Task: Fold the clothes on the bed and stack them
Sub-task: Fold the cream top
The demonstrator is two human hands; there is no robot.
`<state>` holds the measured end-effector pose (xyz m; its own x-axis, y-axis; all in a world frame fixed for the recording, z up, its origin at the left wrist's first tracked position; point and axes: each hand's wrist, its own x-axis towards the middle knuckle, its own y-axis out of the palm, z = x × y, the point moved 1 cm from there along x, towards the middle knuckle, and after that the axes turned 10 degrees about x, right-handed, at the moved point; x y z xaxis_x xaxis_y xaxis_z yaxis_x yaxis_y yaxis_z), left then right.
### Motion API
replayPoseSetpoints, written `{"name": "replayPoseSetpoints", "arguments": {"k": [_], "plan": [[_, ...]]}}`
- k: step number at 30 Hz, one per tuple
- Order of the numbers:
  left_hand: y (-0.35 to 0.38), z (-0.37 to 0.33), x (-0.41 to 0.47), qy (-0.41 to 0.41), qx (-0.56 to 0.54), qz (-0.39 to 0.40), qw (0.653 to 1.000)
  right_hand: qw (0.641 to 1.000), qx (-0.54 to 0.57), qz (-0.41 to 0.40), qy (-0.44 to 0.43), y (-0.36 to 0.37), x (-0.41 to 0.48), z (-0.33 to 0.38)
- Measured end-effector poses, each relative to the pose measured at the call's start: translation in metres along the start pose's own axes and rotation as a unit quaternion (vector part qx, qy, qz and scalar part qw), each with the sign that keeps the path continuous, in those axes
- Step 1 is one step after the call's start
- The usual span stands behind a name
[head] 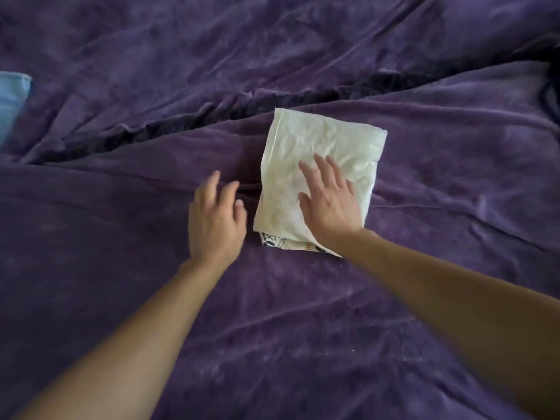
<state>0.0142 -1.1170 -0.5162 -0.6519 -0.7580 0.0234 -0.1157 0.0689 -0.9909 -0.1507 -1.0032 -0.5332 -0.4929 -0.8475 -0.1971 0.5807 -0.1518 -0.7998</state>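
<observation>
Two hands: we see both reaching out over the blanket (303, 328), bare forearms coming in from the near edge.
Right hand (328, 201): it lies palm down on the near half of the folded garment (321, 140), fingers straight and spread, pressing the cloth and gripping nothing.
Left hand (216, 219): it sits just left of the garment, fingers loosely bent and a little apart, with nothing in them; we cannot tell whether it touches the blanket.
Garment: a pale cream rectangle lying flat on the blanket near the middle of our view, its long side running away from us and leaning slightly right.
Printed layer (281, 242): along the garment's near edge we see a strip with dark and red markings showing beneath the plain top layer.
Blanket: purple, plush and rumpled, with a deep dark fold (242, 101) running aslant behind the garment.
Blue cloth (12, 101): a light blue piece at the far left, well apart from the garment, cut off by the frame.
</observation>
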Motion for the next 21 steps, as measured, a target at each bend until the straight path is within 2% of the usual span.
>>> {"name": "replayPoseSetpoints", "arguments": {"k": [1,3,5,7,9,10,13,15,16,18,20,21], "plan": [[0.012,-0.014,0.0,0.051,0.004,0.009,0.999,0.999,-0.033,0.007,-0.002,0.002,-0.004,-0.018],[0.04,-0.036,-0.007,0.121,0.03,0.091,0.988,0.994,-0.089,0.052,0.021,0.004,-0.013,-0.055],[0.064,-0.041,-0.02,0.135,0.087,0.192,0.968,0.987,-0.123,0.098,0.026,0.003,-0.019,-0.083],[0.075,-0.036,-0.029,0.133,0.122,0.23,0.956,0.985,-0.123,0.118,-0.006,-0.005,-0.02,-0.097],[0.068,-0.033,-0.024,0.128,0.111,0.226,0.959,0.99,-0.095,0.098,-0.034,-0.017,-0.019,-0.101],[0.06,-0.035,-0.015,0.123,0.092,0.211,0.966,0.995,-0.07,0.062,-0.036,-0.025,-0.017,-0.103],[0.035,-0.047,0.034,0.088,0.019,0.099,0.991,0.997,-0.005,-0.081,0.012,-0.049,0.001,-0.109],[0.027,-0.063,0.082,0.128,0.032,0.058,0.99,0.993,0.005,-0.107,0.05,-0.06,0.025,-0.111],[0.026,-0.073,0.107,0.161,0.054,0.075,0.983,0.994,0.006,-0.085,0.064,-0.063,0.038,-0.111],[0.031,-0.093,0.148,0.195,0.085,0.176,0.961,0.996,0.011,-0.012,0.087,-0.065,0.063,-0.108],[0.04,-0.106,0.166,0.163,0.106,0.298,0.935,0.994,-0.01,0.036,0.101,-0.065,0.076,-0.105],[0.042,-0.11,0.167,0.133,0.109,0.334,0.927,0.993,-0.023,0.04,0.107,-0.066,0.077,-0.103]]}}
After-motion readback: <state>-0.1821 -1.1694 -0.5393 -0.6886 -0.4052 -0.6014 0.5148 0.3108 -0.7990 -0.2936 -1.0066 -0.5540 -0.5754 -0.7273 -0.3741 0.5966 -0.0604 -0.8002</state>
